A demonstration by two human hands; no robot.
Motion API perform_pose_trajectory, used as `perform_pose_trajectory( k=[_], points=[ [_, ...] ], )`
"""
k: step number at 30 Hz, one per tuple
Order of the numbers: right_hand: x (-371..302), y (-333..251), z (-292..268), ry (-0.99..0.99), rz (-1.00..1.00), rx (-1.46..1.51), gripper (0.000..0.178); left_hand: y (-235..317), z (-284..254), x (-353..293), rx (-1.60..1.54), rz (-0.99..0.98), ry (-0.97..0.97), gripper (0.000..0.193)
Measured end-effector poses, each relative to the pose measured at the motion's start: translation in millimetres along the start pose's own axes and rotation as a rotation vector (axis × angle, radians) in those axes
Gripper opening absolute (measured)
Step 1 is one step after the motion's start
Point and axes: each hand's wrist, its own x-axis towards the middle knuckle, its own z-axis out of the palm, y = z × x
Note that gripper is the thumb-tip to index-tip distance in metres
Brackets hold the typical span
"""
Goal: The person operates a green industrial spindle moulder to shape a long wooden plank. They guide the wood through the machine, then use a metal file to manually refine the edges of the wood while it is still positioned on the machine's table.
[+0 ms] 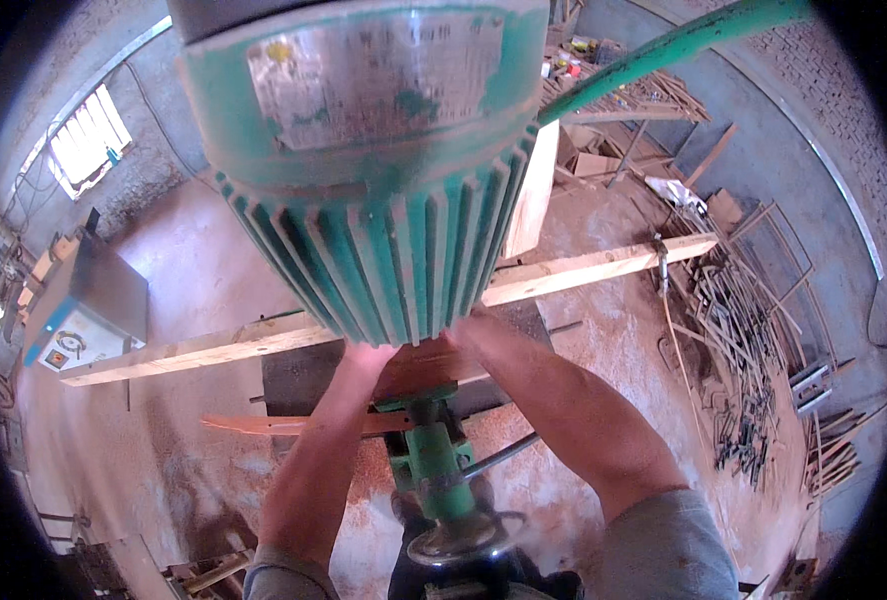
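A big green ribbed motor [373, 240] fills the upper middle and covers most of both hands. Just below its lower rim, a bit of my left hand [371, 354] and a bit of my right hand [466, 330] show; their fingers are hidden. Both reach toward a reddish-brown wooden piece [418, 372] on a dark machine table [298, 378]; whether they grip it is out of sight. Behind them a long pale wooden beam [593, 275] runs across. Under my left forearm lies a thin reddish wood strip [263, 425].
Nearest me stand the machine's green column [438, 455], a round handwheel [458, 540] and a lever [503, 455]. A clamp [660, 255] sits on the beam's right end. Scrap wood [743, 350] is piled at right, a grey cabinet [98, 295] stands left. A green hose [663, 50] leaves the motor.
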Motion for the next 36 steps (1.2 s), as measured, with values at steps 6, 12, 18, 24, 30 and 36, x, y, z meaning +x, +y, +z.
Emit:
perform_pose_trajectory(
  k=[6,12,18,24,30,36],
  points=[
    [-3,7,-5,0.063,-0.001,-0.015,0.033,9,-5,9,-0.884,-0.303,-0.262,0.045],
    [-1,4,4,0.079,-0.007,-0.009,0.033,4,23,-19,-1.275,-0.457,-0.312,0.048],
    [-9,8,-2,0.117,0.014,-0.017,0.032,11,-2,10,-0.07,-0.02,-0.054,0.05],
    [-12,14,2,0.162,-0.001,-0.03,0.032,8,18,1,-1.083,-0.492,-0.29,0.048],
    [-20,25,8,0.2,0.002,-0.046,0.031,6,9,-6,-1.144,-0.476,-0.321,0.044],
    [-22,14,-23,0.007,0.087,-0.191,0.031,-6,11,-6,-2.183,-0.865,-0.326,0.041]
  ],
)
